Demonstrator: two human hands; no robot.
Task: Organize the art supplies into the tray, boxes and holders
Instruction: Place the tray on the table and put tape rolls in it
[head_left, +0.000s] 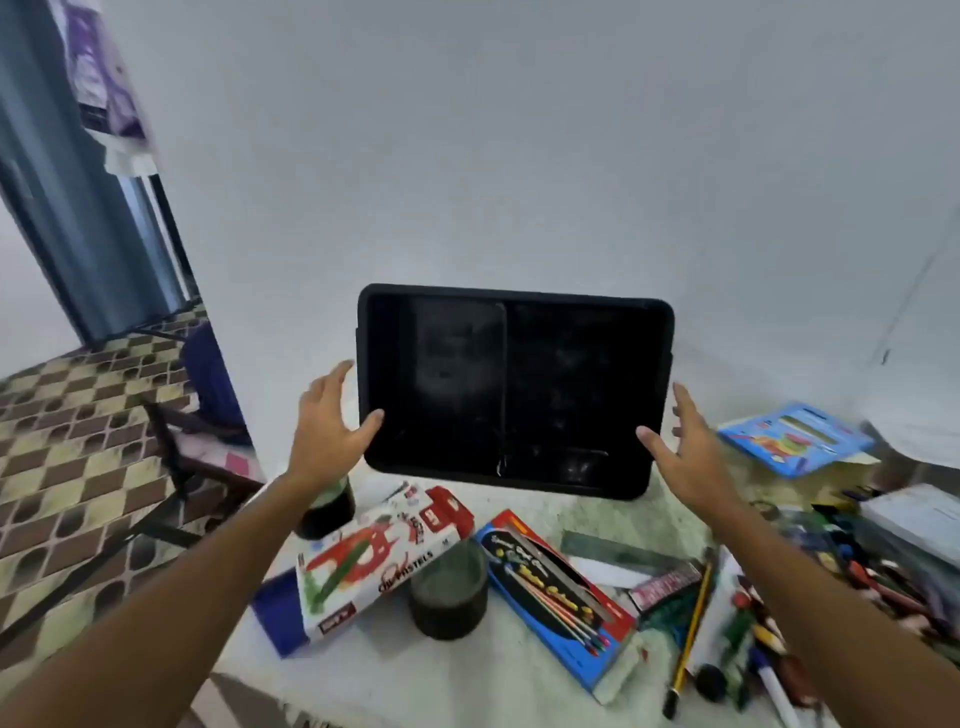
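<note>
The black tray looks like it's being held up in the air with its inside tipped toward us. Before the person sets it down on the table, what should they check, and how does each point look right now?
1. Hold on both sides: ok. The left hand and right hand flank the black tray, thumbs on its front.
2. Firm grip: cannot tell. The fingers behind the rim are hidden.
3. Tray empty: ok. Both compartments look bare.
4. Landing spot: not ok. The pastel box, pencil box and dark cup crowd the table below.
5. Tray level: not ok. It is tipped toward the camera.
</note>
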